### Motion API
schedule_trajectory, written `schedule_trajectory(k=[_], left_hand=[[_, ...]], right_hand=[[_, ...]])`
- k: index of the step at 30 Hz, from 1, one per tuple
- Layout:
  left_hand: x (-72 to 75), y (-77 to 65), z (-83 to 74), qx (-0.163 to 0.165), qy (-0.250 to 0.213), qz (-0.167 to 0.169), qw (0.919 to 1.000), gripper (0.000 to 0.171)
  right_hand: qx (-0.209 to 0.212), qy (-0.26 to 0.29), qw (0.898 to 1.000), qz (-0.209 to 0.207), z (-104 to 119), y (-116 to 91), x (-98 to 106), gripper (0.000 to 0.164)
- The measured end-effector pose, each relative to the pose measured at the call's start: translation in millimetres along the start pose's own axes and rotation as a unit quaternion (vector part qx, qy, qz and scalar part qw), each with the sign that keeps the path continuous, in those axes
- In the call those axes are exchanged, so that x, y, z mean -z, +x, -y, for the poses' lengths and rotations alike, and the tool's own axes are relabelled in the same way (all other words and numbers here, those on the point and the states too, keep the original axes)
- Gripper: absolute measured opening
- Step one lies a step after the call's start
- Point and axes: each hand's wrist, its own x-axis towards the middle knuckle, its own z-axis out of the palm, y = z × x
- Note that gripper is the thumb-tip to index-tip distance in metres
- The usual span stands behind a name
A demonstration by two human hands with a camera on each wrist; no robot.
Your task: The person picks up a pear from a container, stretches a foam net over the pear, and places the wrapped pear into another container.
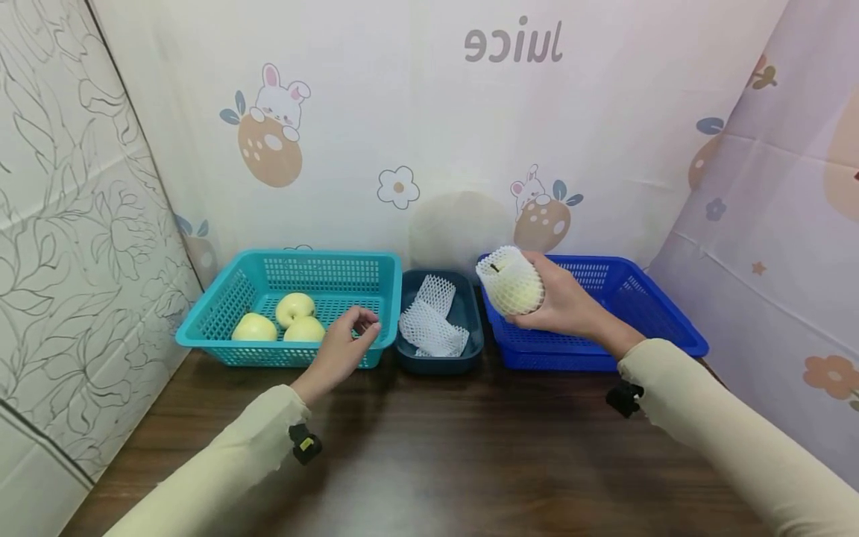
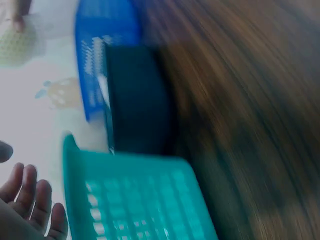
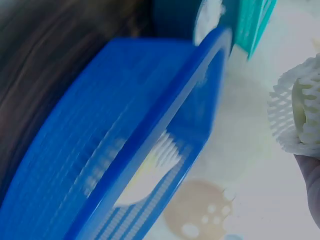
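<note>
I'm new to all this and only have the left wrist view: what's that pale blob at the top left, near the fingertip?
Observer: The head view shows a dark stem on it: it's a round pale-yellow fruit in white foam netting, held in the right hand.
Visitor: And what's inside the turquoise basket?
Observer: Three unwrapped yellow fruits show there in the head view.
Visitor: Is there anything in the dark tub between the two baskets?
Observer: Yes, white foam nets lie in it, overlapping; I can't count them surely.
</note>
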Motion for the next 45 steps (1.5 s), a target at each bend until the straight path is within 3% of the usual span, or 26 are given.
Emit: schedule_trajectory(k=[2,3,6,8,11,17,22,33,45], left_hand=[[3.1,1.1,7.5,-0.039,0.084,0.007,0.9957,0.017],[3.8,1.8,11.4,-0.062,0.129,0.008,0.9897,0.017],[4.1,2.6,22.7,-0.122,0.243,-0.001,0.9625,0.015],[3.4,2.7,29.0,-0.144,0.287,-0.006,0.9468,0.017],[1.4,2.5,35.9,-0.151,0.312,-0.006,0.938,0.019],[-3.3,1.6,43.6,-0.156,0.331,-0.008,0.9305,0.024],[-6.3,0.7,45.8,-0.16,0.343,-0.01,0.9255,0.028],[-7.7,0.7,48.9,-0.156,0.368,-0.018,0.9166,0.032],[-10.8,0.4,51.0,-0.168,0.374,-0.028,0.9116,0.03]], right_hand=[[-0.019,-0.008,1.0,0.003,-9.6,-1.4,5.1,0.093],[-0.026,-0.012,1.0,0.004,-14.4,-2.2,7.0,0.092],[-0.038,-0.024,0.999,0.008,-28.7,-4.2,10.7,0.091],[-0.042,-0.029,0.999,0.012,-37.8,-6.0,11.8,0.089],[-0.053,-0.033,0.998,0.02,-51.5,-9.1,11.7,0.085],[-0.092,-0.032,0.994,0.054,-77.0,-19.5,6.2,0.081],[-0.119,-0.067,0.987,0.088,-94.0,-27.7,-2.4,0.084],[-0.128,-0.099,0.97,0.183,-95.9,-26.3,-14.0,0.078],[-0.169,-0.107,0.931,0.305,-96.7,-20.0,-20.1,0.072]])
